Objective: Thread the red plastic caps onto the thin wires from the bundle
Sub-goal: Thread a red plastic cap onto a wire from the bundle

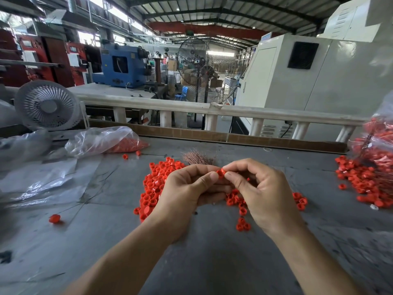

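While your left hand (187, 186) and right hand (259, 188) both pinch one red cap (220, 173) | wire unseen | risk: cap slips to desk (212, 262).

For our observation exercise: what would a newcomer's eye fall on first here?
Two hands, the left hand and the right hand, meet at the centre, pinching one red cap. A bright heap of red caps lies on the grey table beneath them, with the wire bundle just behind.
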The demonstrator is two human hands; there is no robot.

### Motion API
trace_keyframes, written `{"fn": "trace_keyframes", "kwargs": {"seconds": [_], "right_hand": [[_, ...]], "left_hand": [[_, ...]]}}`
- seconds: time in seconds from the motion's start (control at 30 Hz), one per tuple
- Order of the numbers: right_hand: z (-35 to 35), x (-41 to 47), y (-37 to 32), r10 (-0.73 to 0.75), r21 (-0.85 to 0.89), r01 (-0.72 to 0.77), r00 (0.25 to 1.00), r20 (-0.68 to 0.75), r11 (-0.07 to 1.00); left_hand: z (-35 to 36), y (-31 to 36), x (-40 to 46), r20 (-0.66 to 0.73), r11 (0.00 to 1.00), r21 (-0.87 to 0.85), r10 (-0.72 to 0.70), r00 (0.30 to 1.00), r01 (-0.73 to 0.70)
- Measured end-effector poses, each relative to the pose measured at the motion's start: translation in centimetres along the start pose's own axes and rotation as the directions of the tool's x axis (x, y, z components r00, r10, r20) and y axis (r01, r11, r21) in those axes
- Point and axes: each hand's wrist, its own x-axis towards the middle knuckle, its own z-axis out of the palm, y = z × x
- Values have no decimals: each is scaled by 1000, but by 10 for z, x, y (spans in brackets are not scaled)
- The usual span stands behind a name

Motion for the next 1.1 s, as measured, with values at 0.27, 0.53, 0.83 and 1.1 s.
{"fn": "trace_keyframes", "kwargs": {"seconds": [0.27, 0.53, 0.83, 1.1], "right_hand": [[0, -1, -3, -31, -12, 30, 999, -25, 999], [1, 0, -4, -115, -83, 114, 993, -8, 990], [4, 0, -2, -133, -62, 132, 991, -18, 989], [6, 1, 0, -192, -110, 187, 981, -31, 976]], "left_hand": [[-1, -1, 0, 8, 999, 26, 20, 1000, -20], [0, -3, 0, -12, 998, 42, 51, 999, -51], [1, -5, -1, -37, 992, 94, 93, 995, -89], [2, -6, -1, -38, 991, 83, 105, 994, -101]]}}
